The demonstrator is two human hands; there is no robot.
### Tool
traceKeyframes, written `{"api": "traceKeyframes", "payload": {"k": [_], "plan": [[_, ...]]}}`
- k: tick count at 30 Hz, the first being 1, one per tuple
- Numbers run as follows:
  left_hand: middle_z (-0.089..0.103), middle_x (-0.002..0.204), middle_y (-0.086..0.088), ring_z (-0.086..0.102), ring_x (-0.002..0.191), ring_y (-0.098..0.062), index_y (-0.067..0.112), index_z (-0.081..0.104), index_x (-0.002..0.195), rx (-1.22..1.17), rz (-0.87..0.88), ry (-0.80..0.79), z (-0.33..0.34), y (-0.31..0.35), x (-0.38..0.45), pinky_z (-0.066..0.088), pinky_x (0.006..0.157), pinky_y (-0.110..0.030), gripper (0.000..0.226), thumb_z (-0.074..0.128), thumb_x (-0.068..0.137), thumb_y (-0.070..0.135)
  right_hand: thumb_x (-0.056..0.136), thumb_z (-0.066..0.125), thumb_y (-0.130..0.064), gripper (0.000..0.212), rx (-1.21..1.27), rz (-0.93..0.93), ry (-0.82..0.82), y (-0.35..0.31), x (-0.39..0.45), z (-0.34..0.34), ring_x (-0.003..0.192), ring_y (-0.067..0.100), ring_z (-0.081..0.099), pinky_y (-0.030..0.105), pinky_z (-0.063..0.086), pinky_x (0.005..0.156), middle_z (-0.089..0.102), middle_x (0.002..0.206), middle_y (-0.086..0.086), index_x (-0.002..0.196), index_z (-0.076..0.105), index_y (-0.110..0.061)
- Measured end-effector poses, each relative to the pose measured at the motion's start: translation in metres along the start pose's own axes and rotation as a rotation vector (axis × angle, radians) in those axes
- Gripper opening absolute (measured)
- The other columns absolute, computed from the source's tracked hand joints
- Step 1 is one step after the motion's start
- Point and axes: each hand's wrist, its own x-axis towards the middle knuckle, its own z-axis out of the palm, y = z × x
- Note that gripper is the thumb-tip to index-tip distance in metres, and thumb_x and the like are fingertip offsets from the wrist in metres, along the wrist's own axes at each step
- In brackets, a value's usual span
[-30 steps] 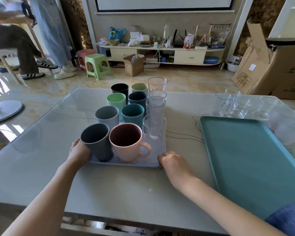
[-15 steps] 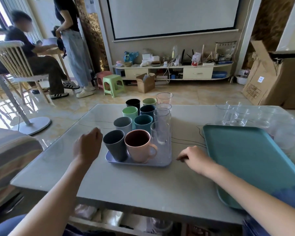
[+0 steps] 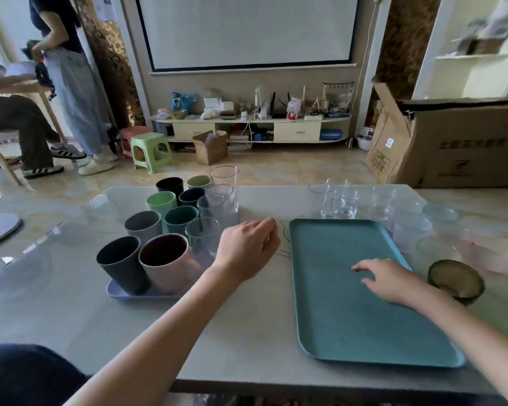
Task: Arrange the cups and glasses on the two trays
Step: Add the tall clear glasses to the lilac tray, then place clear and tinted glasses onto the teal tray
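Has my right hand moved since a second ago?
Yes. The right hand left the small lavender tray's corner and now hovers over the large teal tray.

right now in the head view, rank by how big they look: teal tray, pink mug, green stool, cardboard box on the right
1. teal tray and cardboard box: both largest, too close to rank, and the box stands farther off.
2. pink mug.
3. green stool: looks smallest, though it is far from the camera.

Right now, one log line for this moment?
left hand: empty, beside small tray | right hand: open over teal tray | glasses: on table
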Motion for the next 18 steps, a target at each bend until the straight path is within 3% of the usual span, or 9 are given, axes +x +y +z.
{"api": "traceKeyframes", "payload": {"k": [3, 5, 7, 10, 13, 18], "plan": [[0.067, 0.1, 0.0, 0.06, 0.095, -0.027, 0.019, 0.054, 0.098, -0.003, -0.224, -0.36, 0.072, 0.019, 0.001, 0.045, 0.069, -0.034, 0.021, 0.041, 0.091, 0.035, 0.096, 0.044, -0.021, 0.049, -0.003, 0.033, -0.1, 0.012, 0.001, 0.007, 0.133, 0.021, 0.041, 0.025, 0.037, 0.1, 0.038, 0.15, -0.001, 0.143, 0.036, -0.03], [0.055, 0.131, 0.0, 0.048, 0.121, -0.024, 0.022, 0.047, 0.124, -0.033, -0.288, -0.546, 0.11, 0.022, -0.005, 0.04, 0.093, -0.035, 0.037, 0.045, 0.09, 0.038, 0.096, 0.046, -0.02, 0.056, -0.033, -0.009, -0.195, 0.015, -0.001, 0.014, 0.14, 0.02, 0.032, 0.025, 0.03, 0.109, 0.027, 0.156, 0.0, 0.148, 0.026, -0.026], [0.035, 0.151, 0.002, 0.031, 0.138, -0.018, 0.025, 0.034, 0.141, -0.073, -0.305, -0.636, 0.133, 0.018, -0.014, 0.024, 0.111, -0.033, 0.053, 0.046, 0.09, 0.033, 0.096, 0.048, -0.025, 0.065, -0.126, -0.018, -0.308, 0.01, -0.001, 0.018, 0.144, 0.023, 0.024, 0.03, 0.025, 0.114, 0.013, 0.159, 0.007, 0.152, 0.013, -0.024], [0.026, 0.155, 0.004, 0.015, 0.145, -0.009, 0.024, 0.03, 0.145, -0.119, -0.296, -0.629, 0.144, 0.007, -0.025, 0.009, 0.118, -0.029, 0.058, 0.042, 0.089, 0.014, 0.095, 0.048, -0.04, 0.081, -0.345, 0.008, -0.513, -0.008, 0.007, 0.012, 0.144, 0.03, 0.021, 0.037, 0.024, 0.116, -0.004, 0.16, 0.012, 0.151, -0.008, -0.025], [0.029, 0.154, 0.004, 0.017, 0.144, -0.008, 0.023, 0.034, 0.144, -0.179, -0.247, -0.553, 0.139, -0.003, -0.03, 0.011, 0.118, -0.026, 0.066, 0.04, 0.082, 0.0, 0.093, 0.051, -0.047, 0.094, -0.48, 0.007, -0.668, -0.03, 0.015, 0.008, 0.143, 0.031, 0.023, 0.041, 0.027, 0.114, -0.006, 0.16, 0.009, 0.146, -0.023, -0.026], [0.024, 0.155, -0.002, 0.014, 0.146, -0.014, 0.02, 0.035, 0.143, -0.241, -0.301, -0.484, 0.123, -0.033, -0.04, 0.012, 0.117, -0.022, 0.069, 0.035, 0.081, -0.01, 0.094, 0.052, -0.038, 0.092, -0.479, -0.047, -0.683, -0.061, 0.016, 0.011, 0.143, 0.032, 0.023, 0.039, 0.027, 0.114, -0.009, 0.159, 0.01, 0.145, -0.024, -0.029]]}}
